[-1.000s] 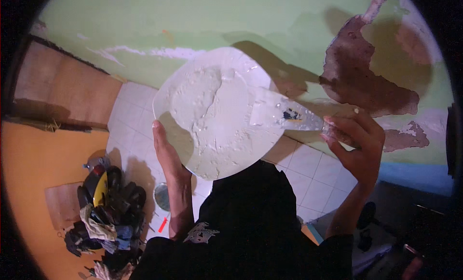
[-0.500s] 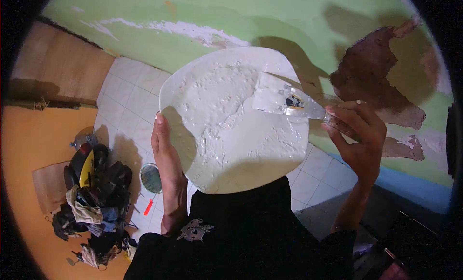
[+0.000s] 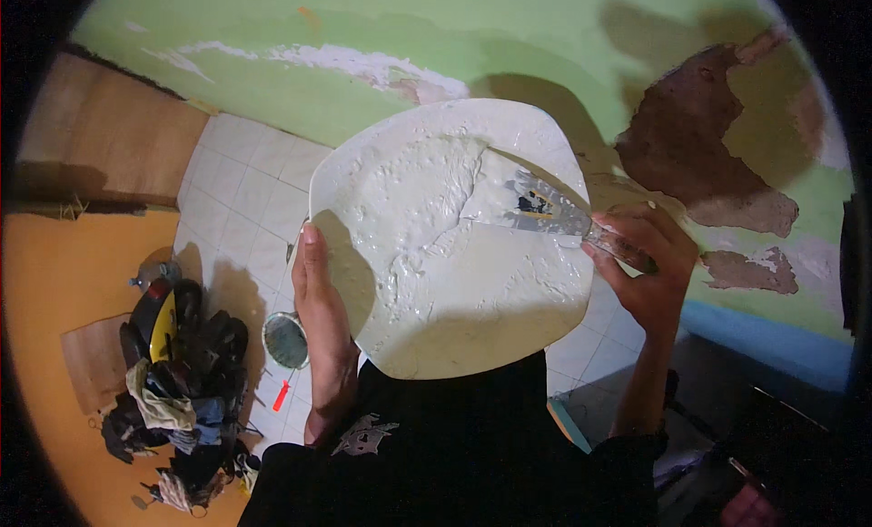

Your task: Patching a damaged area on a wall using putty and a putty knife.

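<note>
A broad white board with rounded corners (image 3: 509,318) is held up in front of my chest, its face spread with wet, lumpy white filler paste (image 3: 400,191). My left hand (image 3: 322,291) grips its left edge, thumb on the near face and the other fingers out of sight behind. In my right hand (image 3: 654,255) is the handle of a putty knife (image 3: 536,200), pinched between thumb and fingers. Its wide metal blade lies against the board at the right side of the paste, with white smears on the metal.
Ahead stands a green wall (image 3: 391,28) with a bare brown patch (image 3: 690,146) and a white filled streak (image 3: 354,62). On the tiled floor (image 3: 245,191) at left are a bucket (image 3: 285,338), a red-handled tool (image 3: 281,396) and a motorbike (image 3: 163,318) heaped with clothes.
The putty knife has slid left and slightly down across the board, pushing into the paste. My right hand moved left with it. The board has shifted a little right and down.
</note>
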`<act>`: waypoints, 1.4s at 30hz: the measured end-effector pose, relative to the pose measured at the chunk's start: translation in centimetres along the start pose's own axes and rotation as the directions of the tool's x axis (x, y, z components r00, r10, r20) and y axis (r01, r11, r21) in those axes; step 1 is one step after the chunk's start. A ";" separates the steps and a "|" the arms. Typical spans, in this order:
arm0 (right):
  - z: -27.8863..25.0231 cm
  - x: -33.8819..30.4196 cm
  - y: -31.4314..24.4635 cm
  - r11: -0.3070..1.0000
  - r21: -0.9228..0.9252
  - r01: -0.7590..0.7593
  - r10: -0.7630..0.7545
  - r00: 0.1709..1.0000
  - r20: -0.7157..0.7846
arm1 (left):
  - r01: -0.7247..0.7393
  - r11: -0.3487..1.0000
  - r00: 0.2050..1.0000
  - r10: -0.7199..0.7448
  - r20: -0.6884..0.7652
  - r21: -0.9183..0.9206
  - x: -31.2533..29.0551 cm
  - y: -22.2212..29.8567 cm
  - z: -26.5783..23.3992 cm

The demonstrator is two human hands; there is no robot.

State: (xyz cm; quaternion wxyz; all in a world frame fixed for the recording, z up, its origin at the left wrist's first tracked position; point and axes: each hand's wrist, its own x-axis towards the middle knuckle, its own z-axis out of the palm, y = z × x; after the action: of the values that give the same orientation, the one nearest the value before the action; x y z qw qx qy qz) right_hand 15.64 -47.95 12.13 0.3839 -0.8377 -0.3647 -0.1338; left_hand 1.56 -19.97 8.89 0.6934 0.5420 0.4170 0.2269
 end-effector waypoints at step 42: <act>-8.7 -3.4 -3.6 0.997 -0.074 0.010 -0.031 0.958 -0.287 | 0.016 0.943 0.892 0.138 0.432 -0.333 -2.2 4.1 3.0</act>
State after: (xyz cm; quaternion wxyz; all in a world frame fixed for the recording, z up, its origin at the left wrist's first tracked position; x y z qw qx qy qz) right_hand 11.20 -54.53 18.23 0.4011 -0.8188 -0.3086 -0.2710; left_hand 3.42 -22.05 13.71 0.8434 0.4700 0.1848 0.1836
